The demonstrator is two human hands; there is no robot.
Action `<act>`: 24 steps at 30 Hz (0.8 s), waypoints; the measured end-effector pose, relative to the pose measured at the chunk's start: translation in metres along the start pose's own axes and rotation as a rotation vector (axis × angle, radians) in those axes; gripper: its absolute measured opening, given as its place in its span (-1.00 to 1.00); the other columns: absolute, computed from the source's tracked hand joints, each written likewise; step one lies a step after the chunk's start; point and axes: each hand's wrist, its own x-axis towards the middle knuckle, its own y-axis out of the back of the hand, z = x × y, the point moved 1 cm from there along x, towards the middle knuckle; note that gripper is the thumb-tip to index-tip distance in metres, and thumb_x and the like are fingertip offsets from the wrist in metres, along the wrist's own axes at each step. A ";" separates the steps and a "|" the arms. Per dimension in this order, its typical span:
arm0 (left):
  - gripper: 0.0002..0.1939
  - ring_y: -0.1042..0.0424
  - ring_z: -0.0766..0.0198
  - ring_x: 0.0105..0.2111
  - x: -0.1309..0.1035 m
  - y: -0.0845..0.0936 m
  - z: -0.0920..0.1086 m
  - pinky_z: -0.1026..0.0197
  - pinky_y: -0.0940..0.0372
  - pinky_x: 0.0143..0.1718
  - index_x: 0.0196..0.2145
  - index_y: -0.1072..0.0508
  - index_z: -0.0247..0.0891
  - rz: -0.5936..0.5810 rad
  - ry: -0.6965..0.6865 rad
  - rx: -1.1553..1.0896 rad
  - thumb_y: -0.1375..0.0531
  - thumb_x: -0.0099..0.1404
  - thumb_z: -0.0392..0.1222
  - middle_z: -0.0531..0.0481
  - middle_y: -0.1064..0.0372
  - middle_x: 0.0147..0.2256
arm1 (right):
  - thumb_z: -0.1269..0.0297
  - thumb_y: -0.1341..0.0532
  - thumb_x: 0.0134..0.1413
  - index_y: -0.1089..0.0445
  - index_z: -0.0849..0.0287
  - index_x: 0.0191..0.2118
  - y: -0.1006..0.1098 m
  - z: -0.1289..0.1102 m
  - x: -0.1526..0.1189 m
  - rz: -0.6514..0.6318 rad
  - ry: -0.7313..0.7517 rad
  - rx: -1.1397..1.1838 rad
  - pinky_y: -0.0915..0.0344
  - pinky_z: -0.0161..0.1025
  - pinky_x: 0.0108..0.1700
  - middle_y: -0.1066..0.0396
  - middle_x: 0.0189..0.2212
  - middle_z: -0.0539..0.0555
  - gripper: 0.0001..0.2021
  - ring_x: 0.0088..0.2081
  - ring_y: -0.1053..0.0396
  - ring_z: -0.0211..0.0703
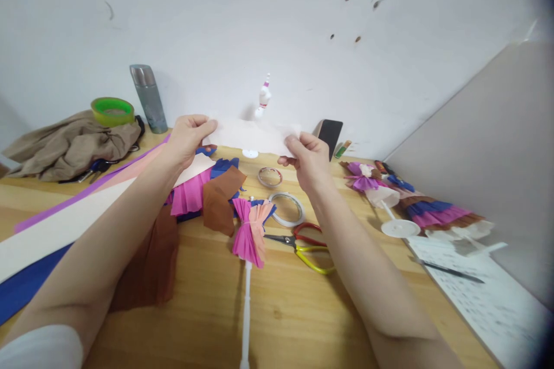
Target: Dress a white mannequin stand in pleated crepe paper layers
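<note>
My left hand (pixel 187 137) and my right hand (pixel 305 157) hold a pale cream strip of crepe paper (pixel 251 136) stretched between them, above the wooden table (pixel 285 311). Each hand pinches one end of the strip. Below the hands lie a pleated pink and peach paper piece on a white stick (pixel 249 236), brown paper pieces (pixel 220 199) and a pink pleated piece (pixel 190 193). Behind the strip stands a small white doll torso on a stand (pixel 263 98).
Scissors with red and yellow handles (pixel 303 245) and two tape rolls (pixel 285 207) lie centre. Long paper sheets (pixel 56 225) lie at left. Finished paper-dressed dolls (pixel 411 202) lie right, by a printed sheet with a pen (pixel 450 271). A flask (pixel 149 98), jacket (pixel 69 147) and phone (pixel 329 134) stand at the back.
</note>
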 end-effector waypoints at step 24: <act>-0.91 -0.40 0.37 -0.62 0.006 0.014 -0.003 0.35 -0.32 -0.58 -0.49 -0.59 -0.33 -0.156 -0.112 -0.061 -0.35 -0.06 -0.31 0.02 -0.48 -0.56 | 0.10 -0.44 -0.33 -0.43 0.13 -0.56 0.005 0.002 0.007 -0.037 -0.022 0.074 -0.27 -0.33 -0.64 -0.34 -0.65 -0.07 -0.74 -0.62 -0.23 -0.30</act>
